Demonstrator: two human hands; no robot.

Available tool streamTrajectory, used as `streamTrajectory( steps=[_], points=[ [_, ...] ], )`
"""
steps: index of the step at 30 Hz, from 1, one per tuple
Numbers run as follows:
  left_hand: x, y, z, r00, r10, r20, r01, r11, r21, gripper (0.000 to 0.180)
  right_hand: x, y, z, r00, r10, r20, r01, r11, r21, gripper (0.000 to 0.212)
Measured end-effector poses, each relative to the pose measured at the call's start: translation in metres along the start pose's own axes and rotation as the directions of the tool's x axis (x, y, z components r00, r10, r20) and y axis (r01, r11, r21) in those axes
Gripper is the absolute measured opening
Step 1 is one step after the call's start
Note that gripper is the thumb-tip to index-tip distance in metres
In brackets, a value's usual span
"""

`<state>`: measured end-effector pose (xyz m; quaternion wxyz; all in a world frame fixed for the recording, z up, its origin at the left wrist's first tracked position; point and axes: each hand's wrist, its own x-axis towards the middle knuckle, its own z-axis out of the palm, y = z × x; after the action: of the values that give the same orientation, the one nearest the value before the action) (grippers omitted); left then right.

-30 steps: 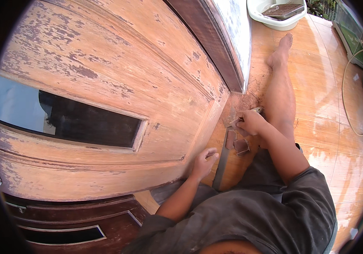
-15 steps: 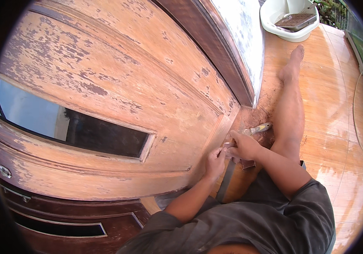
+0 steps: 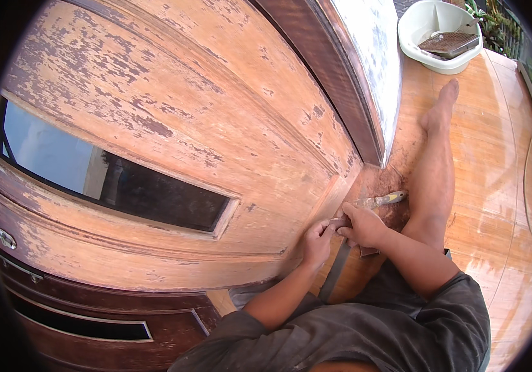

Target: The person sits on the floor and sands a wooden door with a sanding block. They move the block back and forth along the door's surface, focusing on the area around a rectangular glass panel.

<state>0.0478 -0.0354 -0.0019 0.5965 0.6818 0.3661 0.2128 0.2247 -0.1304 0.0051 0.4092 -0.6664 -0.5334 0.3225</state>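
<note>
My left hand [image 3: 317,245] and my right hand [image 3: 365,227] meet at the lower edge of a wooden door [image 3: 259,180]. Between their pinched fingertips is a small brown folded piece of sandpaper [image 3: 339,222]. Under my right hand, another flat reddish-brown piece [image 3: 370,252] shows in part; whether the hand touches it is hidden. A scraper [image 3: 391,198] with a yellow and grey handle lies on the dusty floor just beyond my right hand. Old dark finish remains in flaky patches on the door, and bare wood shows around its narrow glass pane [image 3: 154,192].
Beside the door stands a dark frame [image 3: 346,80]. My bare leg [image 3: 433,167] stretches along the tan floor [image 3: 483,186]. At the far right, a white basin [image 3: 411,31] holds a metal tray-like thing [image 3: 449,43]. A cable [image 3: 528,192] curves along the right. A dark panelled door [image 3: 92,356] is at lower left.
The view has shifted, so the door, basin and leg appear farther right and lower. My fingertips have changed position slightly around the sandpaper; both hands still hold it.
</note>
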Motion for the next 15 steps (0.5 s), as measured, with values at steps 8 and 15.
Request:
streamTrajectory(
  steps=[8,15],
  points=[
    [-0.006,0.005,-0.009,0.995,0.101,-0.018,-0.100,0.993,0.061,0.027,0.004,0.001,0.001,0.996,0.082,-0.029,-0.076,0.983,0.170,0.022],
    [-0.017,0.041,-0.053,0.784,0.585,0.209,-0.592,0.600,0.538,0.032,0.015,-0.002,-0.017,0.830,0.165,-0.532,-0.079,0.980,0.180,0.023]
  ],
)
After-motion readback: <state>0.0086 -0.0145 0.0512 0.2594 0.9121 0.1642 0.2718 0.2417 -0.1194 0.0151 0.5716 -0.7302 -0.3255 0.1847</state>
